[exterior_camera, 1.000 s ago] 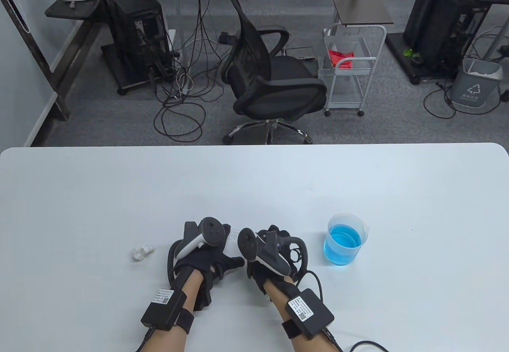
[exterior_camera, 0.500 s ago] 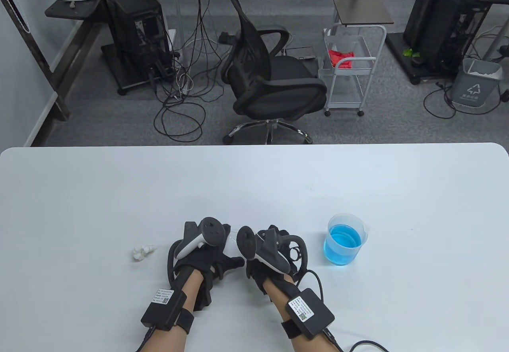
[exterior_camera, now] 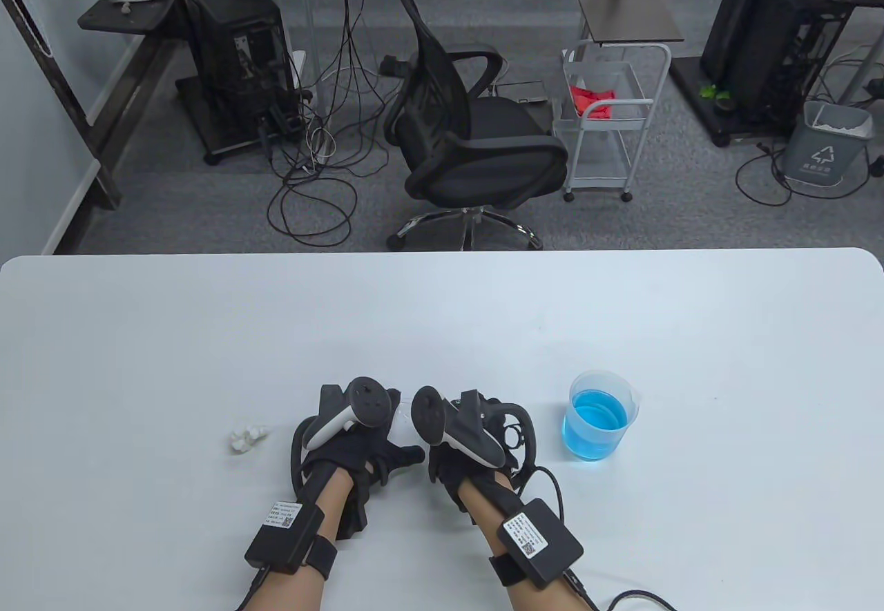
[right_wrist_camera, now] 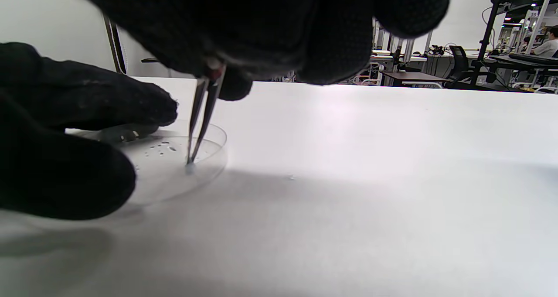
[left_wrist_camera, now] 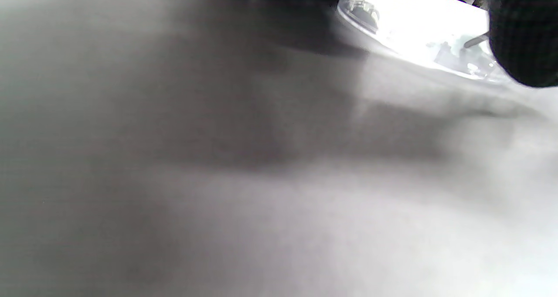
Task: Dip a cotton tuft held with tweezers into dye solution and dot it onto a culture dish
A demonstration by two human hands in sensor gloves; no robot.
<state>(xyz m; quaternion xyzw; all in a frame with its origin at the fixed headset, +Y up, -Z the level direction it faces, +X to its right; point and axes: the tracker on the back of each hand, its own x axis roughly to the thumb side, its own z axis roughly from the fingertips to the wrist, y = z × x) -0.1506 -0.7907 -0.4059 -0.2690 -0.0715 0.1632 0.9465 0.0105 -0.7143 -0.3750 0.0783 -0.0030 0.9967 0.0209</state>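
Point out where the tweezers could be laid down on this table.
Bare table runs along the whole far half, and at the right beyond the beaker of blue dye. Crowded: the near centre, where left hand, right hand with tweezers, culture dish and spare cotton tuft cluster.

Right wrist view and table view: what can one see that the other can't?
Only the right wrist view shows the tweezers with their tip down in the clear culture dish, beside small droplets. Only the table view shows the beaker of blue dye and the spare cotton. Both show the two hands, left hand and right hand, close together on the white table.
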